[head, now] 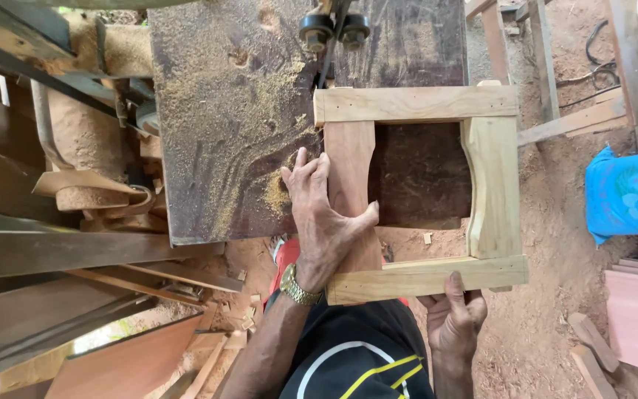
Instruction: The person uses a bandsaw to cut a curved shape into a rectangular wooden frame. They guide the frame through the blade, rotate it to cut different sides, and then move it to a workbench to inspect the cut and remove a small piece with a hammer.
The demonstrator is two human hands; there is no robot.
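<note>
Hidden and cut-off parts around the saw tabletop

The left hand (321, 214) covers part of the wooden frame (419, 188)'s left rail; the right hand (454, 319)'s fingers vanish beneath its lower rail. The blade (328, 55) runs off the top edge; the blue cloth (629, 193) off the right.

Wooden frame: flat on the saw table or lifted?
Flat, mostly. The wooden frame lies on the saw table; its near rail overhangs the edge. Left hand presses one side piece; right hand grips the near rail.
</note>
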